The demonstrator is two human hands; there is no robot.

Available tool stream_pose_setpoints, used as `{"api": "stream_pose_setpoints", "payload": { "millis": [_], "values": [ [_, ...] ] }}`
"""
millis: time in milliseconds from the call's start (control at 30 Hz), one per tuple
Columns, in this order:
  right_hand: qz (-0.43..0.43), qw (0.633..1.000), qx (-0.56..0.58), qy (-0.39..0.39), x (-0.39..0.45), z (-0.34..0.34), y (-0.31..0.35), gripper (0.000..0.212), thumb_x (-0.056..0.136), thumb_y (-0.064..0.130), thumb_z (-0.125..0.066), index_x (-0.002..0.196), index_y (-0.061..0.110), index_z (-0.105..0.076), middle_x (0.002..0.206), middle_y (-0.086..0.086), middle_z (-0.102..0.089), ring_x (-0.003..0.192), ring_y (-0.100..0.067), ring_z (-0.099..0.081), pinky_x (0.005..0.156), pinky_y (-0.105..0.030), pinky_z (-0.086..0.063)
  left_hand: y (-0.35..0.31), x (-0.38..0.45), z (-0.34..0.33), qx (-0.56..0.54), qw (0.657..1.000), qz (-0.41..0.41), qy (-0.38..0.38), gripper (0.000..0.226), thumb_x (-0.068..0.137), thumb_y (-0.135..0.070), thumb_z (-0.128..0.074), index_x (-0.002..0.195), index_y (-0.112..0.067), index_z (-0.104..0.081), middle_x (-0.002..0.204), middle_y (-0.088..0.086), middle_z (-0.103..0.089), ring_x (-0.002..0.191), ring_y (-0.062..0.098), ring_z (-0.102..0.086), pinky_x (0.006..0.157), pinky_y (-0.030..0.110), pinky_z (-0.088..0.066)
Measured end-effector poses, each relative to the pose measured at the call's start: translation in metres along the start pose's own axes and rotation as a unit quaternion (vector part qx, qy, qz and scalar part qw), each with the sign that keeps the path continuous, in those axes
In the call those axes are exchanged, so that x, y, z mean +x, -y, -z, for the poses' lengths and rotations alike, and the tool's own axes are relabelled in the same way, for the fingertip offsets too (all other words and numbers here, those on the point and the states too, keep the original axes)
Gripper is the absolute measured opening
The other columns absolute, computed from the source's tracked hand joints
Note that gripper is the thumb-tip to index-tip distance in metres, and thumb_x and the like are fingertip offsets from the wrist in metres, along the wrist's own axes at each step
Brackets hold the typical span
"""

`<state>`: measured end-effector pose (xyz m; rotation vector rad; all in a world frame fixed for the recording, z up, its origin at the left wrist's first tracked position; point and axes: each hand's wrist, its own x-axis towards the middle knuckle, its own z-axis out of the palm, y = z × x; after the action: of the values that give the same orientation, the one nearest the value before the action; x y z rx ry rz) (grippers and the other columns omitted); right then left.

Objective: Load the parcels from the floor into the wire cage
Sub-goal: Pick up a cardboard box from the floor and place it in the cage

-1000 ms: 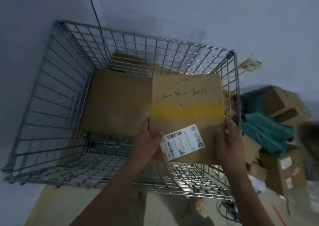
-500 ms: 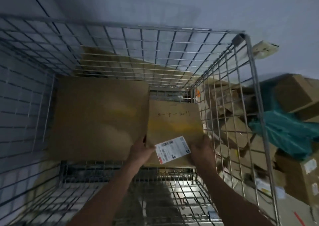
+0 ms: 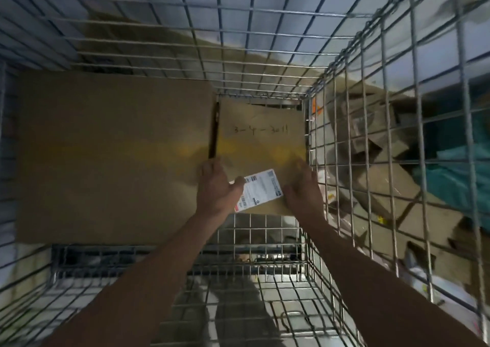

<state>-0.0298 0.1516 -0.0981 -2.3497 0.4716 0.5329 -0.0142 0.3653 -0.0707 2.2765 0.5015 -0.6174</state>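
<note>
Both my arms reach down into the wire cage [image 3: 267, 42]. A brown cardboard parcel [image 3: 261, 145] with handwriting "3-4-3011", a yellow tape band and a white shipping label [image 3: 261, 189] lies low in the cage's far right corner. My left hand [image 3: 216, 187] grips its near left edge, thumb on the label. My right hand [image 3: 303, 190] holds its near right edge beside the cage's right wall. A larger brown box [image 3: 106, 156] fills the cage's left side, right against the parcel.
Beyond the right wire wall lies a heap of cardboard parcels [image 3: 381, 187] and a teal plastic bag [image 3: 456, 179] on the floor. Bare wire cage floor [image 3: 252, 288] shows in front of the two boxes. A grey wall stands behind the cage.
The parcel has gone from rim height down into the cage's far right corner beside the large box. Both hands kept hold of it, and the view has dropped closer into the cage.
</note>
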Motion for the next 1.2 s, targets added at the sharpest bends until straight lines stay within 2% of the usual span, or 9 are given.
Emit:
{"api": "stream_pose_setpoints", "payload": {
  "millis": [133,200,300,500,600,700,833,1100,1200],
  "values": [
    [0.006,0.999,0.039,-0.033,-0.001,-0.011,-0.008,0.078,0.086,0.031,-0.063,0.156,0.04,-0.028,0.144,-0.003,-0.049,0.119,-0.018,-0.052,0.085,-0.033,-0.043,0.009,0.001,-0.003,-0.064,0.997,0.034,-0.008,0.066,0.095,-0.036,-0.062,0.152,-0.017,-0.035,0.147,0.007,-0.042,0.137,0.023,-0.043,0.107,0.044,-0.049],
    [0.025,0.997,0.05,-0.049,-0.003,-0.01,-0.008,0.074,0.089,0.027,-0.065,0.152,0.046,-0.03,0.142,0.0,-0.046,0.119,-0.018,-0.052,0.082,-0.034,-0.049,0.013,-0.001,-0.004,-0.074,0.997,0.02,-0.012,0.057,0.093,-0.035,-0.062,0.145,-0.022,-0.041,0.143,0.005,-0.045,0.13,0.021,-0.048,0.101,0.041,-0.052],
    [0.041,0.997,0.041,-0.044,0.007,-0.006,-0.006,0.074,0.089,0.017,-0.067,0.149,0.044,-0.034,0.143,0.001,-0.04,0.114,-0.016,-0.051,0.067,-0.016,-0.043,0.015,-0.002,-0.002,-0.084,0.996,0.007,-0.019,0.043,0.093,-0.028,-0.062,0.134,-0.025,-0.048,0.142,0.001,-0.046,0.121,0.013,-0.05,0.088,0.027,-0.046],
    [0.015,1.0,-0.021,-0.012,0.053,-0.01,0.017,0.074,0.091,0.021,-0.065,0.151,0.045,-0.029,0.147,-0.009,-0.04,0.112,-0.021,-0.052,0.084,-0.04,-0.053,-0.007,0.017,0.003,-0.115,0.992,-0.038,-0.02,0.054,0.098,-0.021,-0.061,0.148,-0.017,-0.039,0.153,-0.001,-0.033,0.12,0.013,-0.049,0.074,0.003,-0.041],
    [0.011,0.993,-0.1,0.058,0.072,-0.008,0.016,0.077,0.091,0.02,-0.062,0.155,0.043,-0.024,0.147,-0.014,-0.043,0.114,-0.037,-0.06,0.086,-0.041,-0.053,-0.025,0.026,0.0,-0.091,0.994,-0.056,-0.036,0.054,0.098,-0.023,-0.058,0.148,-0.013,-0.041,0.158,0.003,-0.033,0.127,0.016,-0.049,0.096,0.021,-0.044],
    [0.037,0.988,-0.125,0.083,0.067,0.0,0.012,0.077,0.092,0.014,-0.06,0.158,0.034,-0.026,0.156,-0.017,-0.035,0.126,-0.041,-0.054,0.09,-0.043,-0.053,-0.023,0.018,-0.012,0.038,0.995,-0.093,0.004,0.058,0.098,-0.027,-0.059,0.151,-0.01,-0.041,0.168,0.006,-0.022,0.15,0.024,-0.032,0.113,0.039,-0.041],
    [-0.023,0.995,-0.095,-0.003,0.021,-0.003,0.028,0.072,0.089,0.025,-0.057,0.155,0.025,-0.03,0.158,-0.011,-0.035,0.133,-0.037,-0.048,0.093,-0.049,-0.054,0.004,-0.022,-0.017,0.167,0.976,-0.114,0.087,0.067,0.097,-0.037,-0.059,0.155,-0.012,-0.034,0.169,0.007,-0.019,0.152,0.027,-0.027,0.111,0.047,-0.047],
    [-0.02,0.973,-0.191,0.128,-0.087,-0.012,0.094,0.073,0.099,0.028,-0.052,0.162,0.02,-0.016,0.17,-0.007,-0.011,0.154,-0.029,-0.021,0.109,-0.05,-0.046,0.016,-0.088,0.047,0.288,0.945,-0.086,0.133,0.069,0.102,-0.042,-0.049,0.159,-0.01,-0.026,0.168,0.01,-0.02,0.152,0.029,-0.024,0.116,0.045,-0.037],
    [-0.017,0.974,-0.193,0.12,-0.121,0.007,0.116,0.07,0.101,0.03,-0.05,0.161,0.016,-0.018,0.17,-0.007,-0.011,0.154,-0.029,-0.019,0.109,-0.049,-0.045,-0.001,-0.114,0.074,0.294,0.942,-0.104,0.127,0.07,0.103,-0.042,-0.046,0.161,-0.01,-0.021,0.17,0.01,-0.017,0.155,0.028,-0.02,0.12,0.045,-0.033]
  ]
}}
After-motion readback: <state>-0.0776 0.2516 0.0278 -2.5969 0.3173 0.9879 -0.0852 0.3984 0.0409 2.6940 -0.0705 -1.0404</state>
